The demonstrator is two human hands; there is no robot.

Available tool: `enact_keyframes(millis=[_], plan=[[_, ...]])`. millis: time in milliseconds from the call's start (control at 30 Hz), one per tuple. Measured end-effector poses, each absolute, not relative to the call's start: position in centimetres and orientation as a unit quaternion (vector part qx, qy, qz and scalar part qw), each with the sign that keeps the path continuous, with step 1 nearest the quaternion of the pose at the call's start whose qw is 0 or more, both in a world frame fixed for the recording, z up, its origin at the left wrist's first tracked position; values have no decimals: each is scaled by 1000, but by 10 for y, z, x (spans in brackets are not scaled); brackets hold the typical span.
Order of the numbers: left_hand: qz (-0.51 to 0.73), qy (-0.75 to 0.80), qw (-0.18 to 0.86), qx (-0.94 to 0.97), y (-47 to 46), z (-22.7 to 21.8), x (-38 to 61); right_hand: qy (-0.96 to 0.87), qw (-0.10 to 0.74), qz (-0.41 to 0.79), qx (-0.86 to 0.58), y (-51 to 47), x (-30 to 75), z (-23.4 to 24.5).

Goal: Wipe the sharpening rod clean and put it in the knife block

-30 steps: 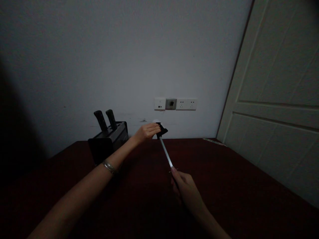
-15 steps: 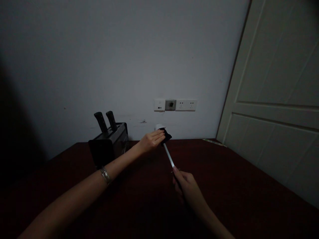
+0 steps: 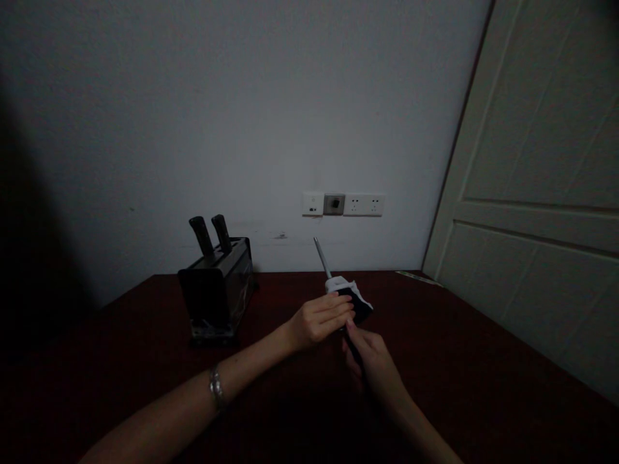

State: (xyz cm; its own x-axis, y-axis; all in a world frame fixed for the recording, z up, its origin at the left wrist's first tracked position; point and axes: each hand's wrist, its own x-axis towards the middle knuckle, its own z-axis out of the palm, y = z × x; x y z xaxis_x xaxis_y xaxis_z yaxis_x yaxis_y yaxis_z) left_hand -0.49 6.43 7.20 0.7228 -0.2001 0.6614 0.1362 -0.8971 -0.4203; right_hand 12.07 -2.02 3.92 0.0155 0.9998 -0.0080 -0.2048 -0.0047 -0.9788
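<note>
My right hand (image 3: 374,361) is closed around the dark handle of a sharpening steel (image 3: 322,258), whose thin metal rod slants up and away toward the wall. My left hand (image 3: 322,320) pinches a black and white cloth (image 3: 360,304) around the lower part of the rod, close to the handle. Both hands nearly touch there. The cloth covers the base of the rod, and the far end sticks out bare above it. A bracelet circles my left wrist.
A knife block (image 3: 217,290) holding two black-handled knives stands on the dark red table (image 3: 435,341) to the left. Wall sockets (image 3: 343,204) sit above the table's back edge. A flat strip (image 3: 418,278) lies at the back right, near a pale door (image 3: 532,270).
My left hand has slid the cloth down the rod, from its tip back to near the handle. The rod's far end is now bare. My right hand keeps its grip, almost in place.
</note>
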Motion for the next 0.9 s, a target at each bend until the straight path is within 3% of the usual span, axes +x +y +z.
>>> enact_keyframes(millis=[300,900], plan=[[-340,88,263,-899,90,87,-12,-449,558,520,-465,-20,115,38],[-352,-35,319,-879,180,147,-36,-430,537,576,-441,-22,113,36]])
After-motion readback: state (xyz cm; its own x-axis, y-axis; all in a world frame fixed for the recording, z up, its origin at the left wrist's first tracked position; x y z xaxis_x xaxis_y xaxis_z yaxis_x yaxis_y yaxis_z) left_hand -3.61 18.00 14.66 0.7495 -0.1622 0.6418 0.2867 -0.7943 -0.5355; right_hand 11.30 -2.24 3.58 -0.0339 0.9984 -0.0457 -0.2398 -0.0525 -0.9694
